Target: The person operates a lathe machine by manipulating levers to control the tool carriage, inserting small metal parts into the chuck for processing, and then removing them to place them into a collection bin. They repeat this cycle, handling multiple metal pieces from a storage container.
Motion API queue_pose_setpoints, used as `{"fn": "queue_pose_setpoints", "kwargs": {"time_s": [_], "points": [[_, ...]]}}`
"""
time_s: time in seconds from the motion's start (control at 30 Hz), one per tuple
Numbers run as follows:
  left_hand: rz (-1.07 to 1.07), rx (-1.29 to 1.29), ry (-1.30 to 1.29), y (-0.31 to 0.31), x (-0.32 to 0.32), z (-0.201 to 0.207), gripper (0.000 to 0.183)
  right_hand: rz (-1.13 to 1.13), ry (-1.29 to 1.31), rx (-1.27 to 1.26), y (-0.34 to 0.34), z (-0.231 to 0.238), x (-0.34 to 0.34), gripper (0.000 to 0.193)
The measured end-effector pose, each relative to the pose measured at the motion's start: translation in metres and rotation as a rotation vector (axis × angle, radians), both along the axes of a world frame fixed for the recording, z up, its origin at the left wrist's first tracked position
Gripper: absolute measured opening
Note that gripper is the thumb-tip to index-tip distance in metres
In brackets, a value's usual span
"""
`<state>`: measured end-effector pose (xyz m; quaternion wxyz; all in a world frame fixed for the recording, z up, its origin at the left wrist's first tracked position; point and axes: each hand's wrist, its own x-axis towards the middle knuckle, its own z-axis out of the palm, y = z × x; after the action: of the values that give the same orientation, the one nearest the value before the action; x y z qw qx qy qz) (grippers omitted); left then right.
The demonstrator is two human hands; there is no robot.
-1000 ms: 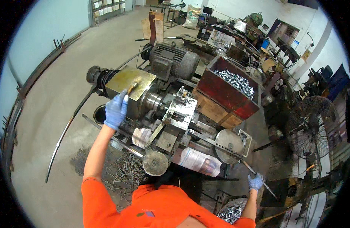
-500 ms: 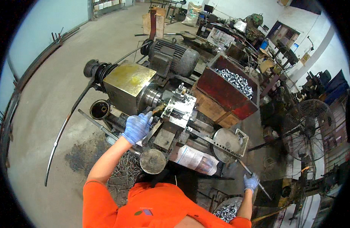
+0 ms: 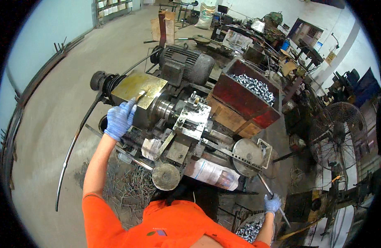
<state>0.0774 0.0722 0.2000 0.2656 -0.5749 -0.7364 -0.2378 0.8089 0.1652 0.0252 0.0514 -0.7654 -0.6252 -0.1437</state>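
Observation:
My left hand (image 3: 121, 119), in a blue knit glove, is closed round a small brush (image 3: 140, 96). Its brownish tip is at the oily, yellow-stained top of the lathe's headstock (image 3: 134, 84). To the right of that hand are the round metal spindle nose (image 3: 164, 108) and the bright tool block (image 3: 194, 118). Far to the right, my right hand (image 3: 272, 203), gloved alike, grips a long metal lever (image 3: 265, 183) that slants down from the handwheel (image 3: 247, 156). The fingers of my left hand partly cover the brush.
A red metal bin (image 3: 244, 97) full of small shiny metal parts stands on wood behind the lathe. Beside it sits an electric motor (image 3: 188, 64). More parts fill a basket (image 3: 252, 227) by my right arm. A fan (image 3: 337, 132) stands at right; shavings (image 3: 128, 188) litter the floor.
My left hand has moved left and up with the brush, from beside the spindle and tool block to the headstock top. My right hand, still on the lever, has shifted slightly down.

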Motion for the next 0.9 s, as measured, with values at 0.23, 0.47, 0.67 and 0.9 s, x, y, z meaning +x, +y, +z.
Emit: {"fn": "queue_pose_setpoints", "kwargs": {"time_s": [0.23, 0.47, 0.67, 0.9], "points": [[-0.051, -0.096, -0.038, -0.006, -0.013, -0.006, 0.038, -0.264, 0.161, -0.202, -0.073, 0.025, 0.062, 0.048], [0.039, 0.306, -0.568, -0.073, -0.006, -0.045, 0.037, -0.522, 0.162, -0.29, -0.113, 0.021, 0.103, 0.042], [0.404, 0.05, -0.878, -0.136, -0.016, -0.134, 0.038, -0.588, 0.233, -0.311, -0.147, -0.009, 0.134, 0.04], [0.486, 0.151, -1.431, -0.116, -0.037, -0.163, 0.052, -0.623, 0.147, -0.33, -0.174, -0.002, 0.14, 0.048]]}}
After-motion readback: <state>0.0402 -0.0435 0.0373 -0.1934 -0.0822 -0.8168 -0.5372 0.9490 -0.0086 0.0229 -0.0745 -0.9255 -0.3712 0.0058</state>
